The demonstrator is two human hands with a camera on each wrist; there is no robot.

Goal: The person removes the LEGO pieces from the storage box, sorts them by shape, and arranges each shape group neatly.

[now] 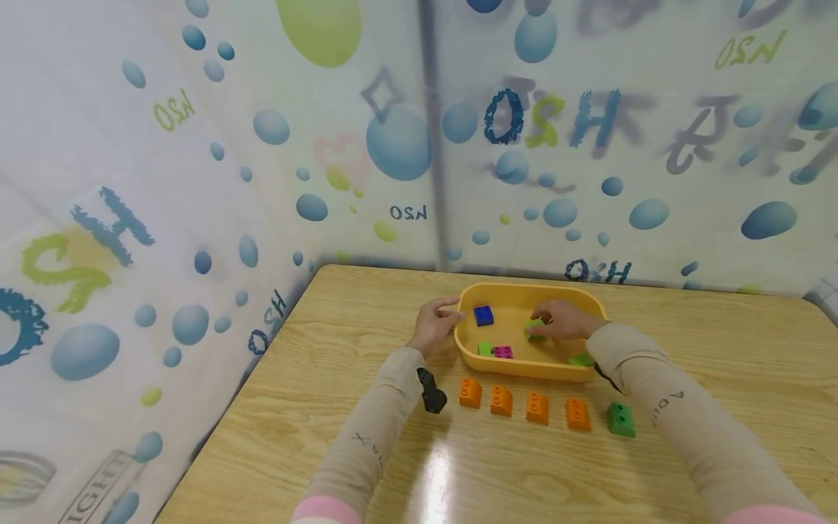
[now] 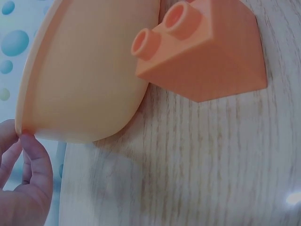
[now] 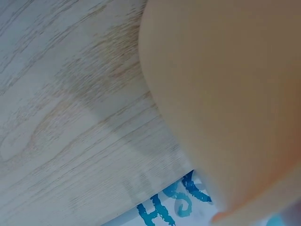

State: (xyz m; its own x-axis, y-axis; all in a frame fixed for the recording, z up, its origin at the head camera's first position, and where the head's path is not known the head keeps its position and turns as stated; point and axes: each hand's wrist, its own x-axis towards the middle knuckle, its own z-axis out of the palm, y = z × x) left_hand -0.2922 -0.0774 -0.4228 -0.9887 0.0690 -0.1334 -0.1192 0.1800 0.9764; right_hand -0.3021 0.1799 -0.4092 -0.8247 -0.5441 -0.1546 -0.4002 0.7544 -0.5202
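Right hand [image 1: 566,320] pinches a lime-green toy brick [image 1: 535,323] inside the yellow tub [image 1: 530,368].
Right of frame centre, it lies left of the nearer right hand; the left hand [image 1: 433,324] pinches the tub's rim.

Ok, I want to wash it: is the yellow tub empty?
Not empty: the yellow tub holds a blue block, a magenta block and green pieces.

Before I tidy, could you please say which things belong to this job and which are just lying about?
Likely the job's: yellow tub, blue block, magenta block, light-green blocks, orange blocks, green block.
Just lying about: nothing loose evident; patterned wall is background.
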